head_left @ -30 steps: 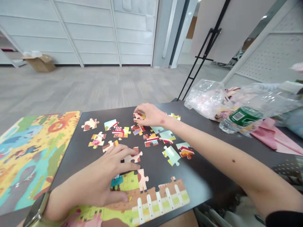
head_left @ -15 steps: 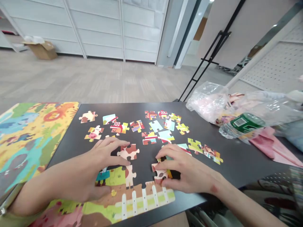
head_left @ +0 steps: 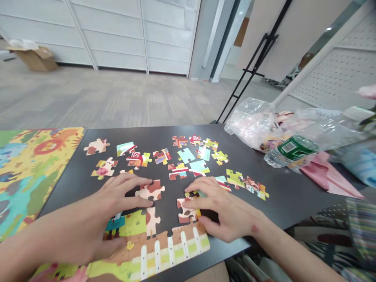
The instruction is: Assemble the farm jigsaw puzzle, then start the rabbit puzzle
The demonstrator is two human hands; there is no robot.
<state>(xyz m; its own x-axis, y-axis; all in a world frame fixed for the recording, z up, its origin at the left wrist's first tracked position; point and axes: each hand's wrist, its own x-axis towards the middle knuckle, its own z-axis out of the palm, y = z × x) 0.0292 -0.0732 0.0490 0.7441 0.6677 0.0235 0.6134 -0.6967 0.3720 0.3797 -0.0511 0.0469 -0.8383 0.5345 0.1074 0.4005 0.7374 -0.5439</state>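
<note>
Now the right hand (head_left: 220, 209), back from the far pieces (head_left: 186, 156), pinches a spotted piece (head_left: 186, 214) at one o'clock on the fence section (head_left: 178, 248); they meet, though I cannot tell if they lock. At nine o'clock the left hand (head_left: 96, 215) spreads wide, fingertips at a cow piece (head_left: 155, 190).

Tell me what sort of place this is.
Probably an office or studio: tall white cabinets along the far side, a perforated panel at right, and grey carpet-like flooring.
</note>
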